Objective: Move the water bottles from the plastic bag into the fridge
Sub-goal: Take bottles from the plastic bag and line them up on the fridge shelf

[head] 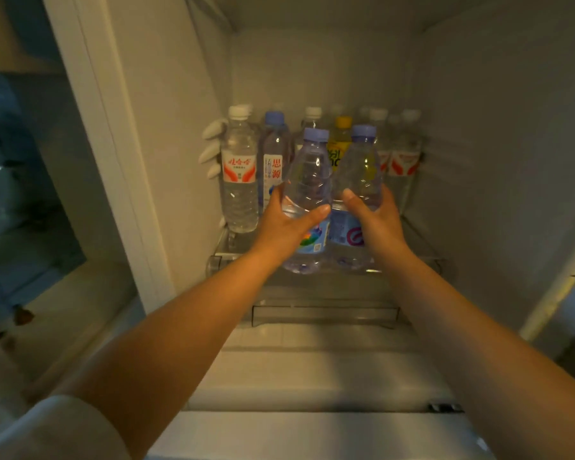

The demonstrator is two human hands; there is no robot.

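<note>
Inside fridge, front of shelf: I hold two purple-capped bottles side by side, just touching, above the shelf's front edge [422, 257].
Left hand [287, 224]: my fingers and thumb wrap the left bottle [307, 180] around its middle, thumb across the front.
Right hand [375, 219]: my fingers and thumb curl round the right bottle [359, 171] at mid-body, thumb on its inner side.
Long axis: both bottles near upright, caps up and leaning slightly away from me toward the back wall, bases toward me.
Bases: low at the shelf's front lip; cannot tell whether they rest on it or hang just over it.
Row behind: white-capped bottle with red label [239, 174] at far left, purple-capped bottle with white label [273, 154] beside it, yellow-capped bottle [341, 141] between my two, more white-capped bottles [404, 154] at right, all upright.
Hidden: my bottles cover the lower half of the yellow one and most of the middle rear row; label print blurred; back-row count unclear.
Left wall: white pegs [211, 149] stick out beside the far-left bottle.
Below shelf: clear drawer front [324, 315], contents not readable.
Cut off: my sleeve [57, 429] at bottom left corner.
</note>
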